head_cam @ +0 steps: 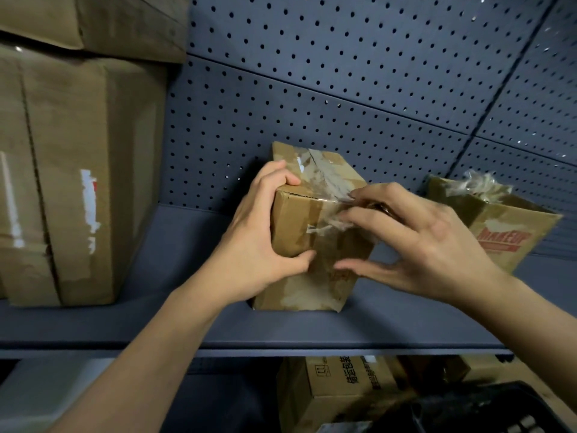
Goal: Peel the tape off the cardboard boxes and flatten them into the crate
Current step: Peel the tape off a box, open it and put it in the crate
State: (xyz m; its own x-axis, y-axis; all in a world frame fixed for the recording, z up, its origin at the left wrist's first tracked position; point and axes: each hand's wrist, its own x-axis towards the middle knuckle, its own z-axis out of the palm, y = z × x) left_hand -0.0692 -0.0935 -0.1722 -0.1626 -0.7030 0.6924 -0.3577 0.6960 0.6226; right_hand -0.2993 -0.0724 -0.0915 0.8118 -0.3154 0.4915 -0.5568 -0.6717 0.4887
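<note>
A small brown cardboard box (299, 228) stands on the grey shelf (175, 323), with clear tape (324, 179) running over its top and down its front. My left hand (256, 242) grips the box's left upper corner, fingers over the top edge and thumb on the front. At the top front edge, my right hand (412, 242) pinches a loose, crumpled piece of the tape, its thumb spread below. The black crate (487, 407) shows at the bottom right, under the shelf.
Large taped cardboard boxes (78, 170) are stacked at the left of the shelf. A tilted box with red print (496, 232) stands at the right. A blue pegboard wall (359, 89) backs the shelf. Another printed box (340, 392) lies below, beside the crate.
</note>
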